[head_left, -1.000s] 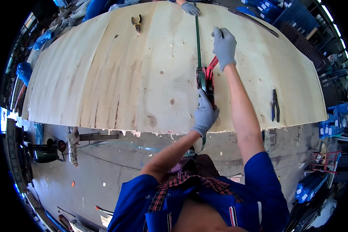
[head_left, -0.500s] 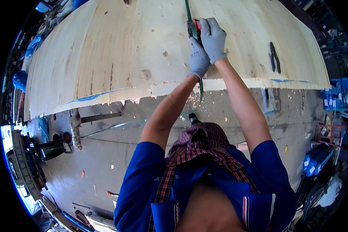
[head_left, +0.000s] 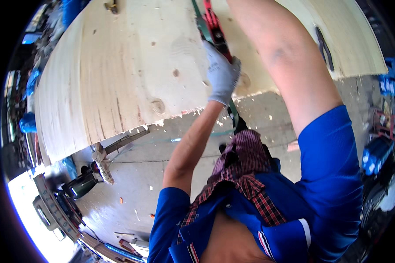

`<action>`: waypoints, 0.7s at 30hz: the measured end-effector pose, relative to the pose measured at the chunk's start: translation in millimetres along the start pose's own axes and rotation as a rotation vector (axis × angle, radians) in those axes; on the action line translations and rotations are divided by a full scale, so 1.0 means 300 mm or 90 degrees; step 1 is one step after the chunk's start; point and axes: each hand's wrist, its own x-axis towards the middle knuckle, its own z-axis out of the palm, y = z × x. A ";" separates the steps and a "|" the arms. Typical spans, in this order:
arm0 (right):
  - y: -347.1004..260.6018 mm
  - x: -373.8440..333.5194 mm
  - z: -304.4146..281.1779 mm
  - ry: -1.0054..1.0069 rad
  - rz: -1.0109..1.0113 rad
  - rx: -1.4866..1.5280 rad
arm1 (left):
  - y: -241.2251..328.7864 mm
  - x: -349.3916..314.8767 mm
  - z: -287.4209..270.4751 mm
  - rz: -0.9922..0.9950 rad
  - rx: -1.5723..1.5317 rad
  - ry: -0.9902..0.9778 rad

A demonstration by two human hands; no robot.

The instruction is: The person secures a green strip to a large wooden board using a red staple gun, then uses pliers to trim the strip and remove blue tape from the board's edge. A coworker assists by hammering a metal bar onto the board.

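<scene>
Gloved left hand (head_left: 222, 74) clenched on a red-and-green long tool (head_left: 215, 30) at the near edge of a plywood sheet (head_left: 118, 79).

Left hand: grey work glove, fingers wrapped round the tool where it crosses the sheet's ragged near edge. Tool lies flat on the sheet, running from that edge away toward the far edge; a dark green end pokes out below the glove, over the concrete floor (head_left: 131, 175). Right hand: out of frame past the top; only the bare forearm shows, reaching over the sheet beside the tool, so its grip cannot be told. Dark pliers-like tool (head_left: 324, 46) lies near the sheet's right edge. A hammer (head_left: 102, 163) rests on the floor under the near-left corner, power tool (head_left: 77, 186) just beside it.
</scene>
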 end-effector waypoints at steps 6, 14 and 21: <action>0.111 0.002 0.035 0.131 -0.067 0.008 | 0.071 0.016 -0.036 -0.168 -0.061 -0.103; 0.086 -0.541 -0.031 0.180 -0.134 0.202 | 0.031 0.029 -0.032 -0.188 -0.143 -0.006; 0.066 -0.424 -0.024 0.221 -0.152 0.070 | 0.045 0.017 -0.011 -0.217 -0.156 -0.022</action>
